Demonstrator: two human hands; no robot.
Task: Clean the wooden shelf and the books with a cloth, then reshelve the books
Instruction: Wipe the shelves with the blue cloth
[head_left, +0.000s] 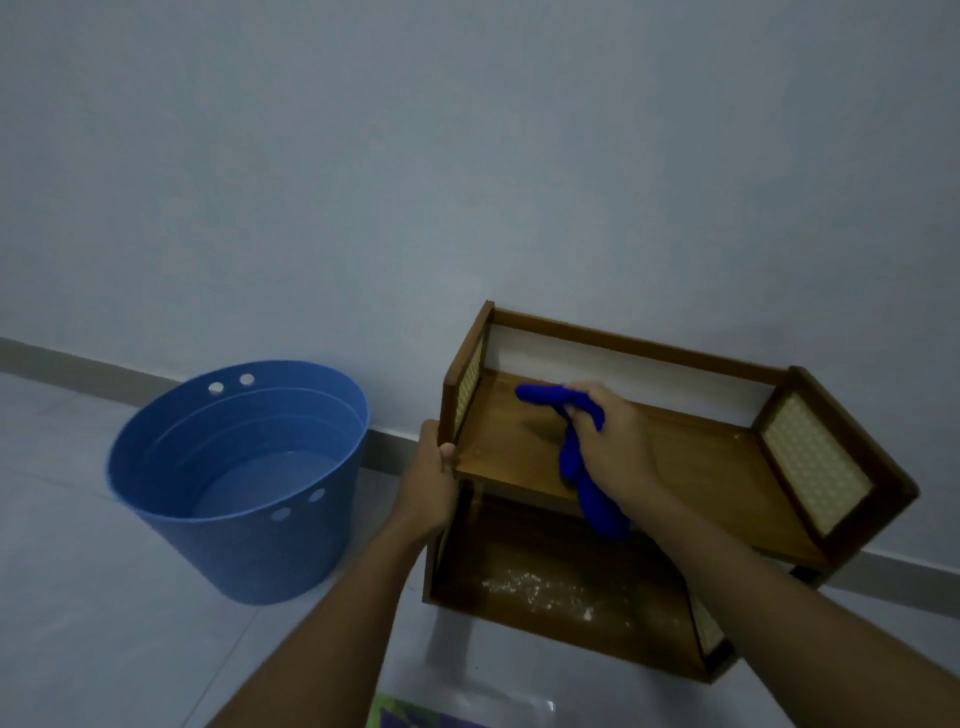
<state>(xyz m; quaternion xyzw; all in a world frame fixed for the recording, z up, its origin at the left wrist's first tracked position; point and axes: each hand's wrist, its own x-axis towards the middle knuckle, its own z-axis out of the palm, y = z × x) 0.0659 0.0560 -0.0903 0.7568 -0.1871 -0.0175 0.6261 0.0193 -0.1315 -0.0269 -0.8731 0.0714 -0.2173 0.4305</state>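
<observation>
A small two-tier wooden shelf (691, 457) with woven side panels stands on the floor against the wall. My right hand (618, 447) grips a bright blue cloth (576, 457) on the top board, and part of the cloth hangs over the front edge. My left hand (431, 483) grips the shelf's front left corner post. White dust or powder (540, 587) lies on the lower board. No books stand on the shelf. A colourful book cover (415, 714) shows at the bottom edge of the view.
A blue plastic bucket (156, 483) holding water stands on the tiled floor left of the shelf, near the wall. A clear plastic sheet (498, 701) lies on the floor in front of the shelf.
</observation>
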